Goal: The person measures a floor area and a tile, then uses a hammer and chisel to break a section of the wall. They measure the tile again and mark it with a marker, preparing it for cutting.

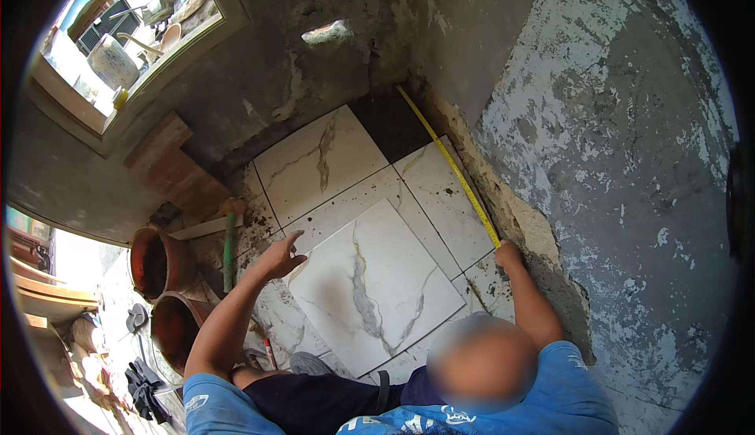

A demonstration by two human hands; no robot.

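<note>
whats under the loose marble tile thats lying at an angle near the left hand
The loose tile lies skewed on top of laid white marble tiles, whose joints run under its edges. The left hand rests by its corner. What lies beneath its middle is covered.

Four laid marble tiles [318,156], one loose tile [373,285], two clay pots [153,262], one tape measure [452,164].

Wearer's own hands out of view. Crouching co-worker: left hand [279,256] extended, fingers spread, arm straight; right hand [507,252] pressed down, fingers curled.
</note>
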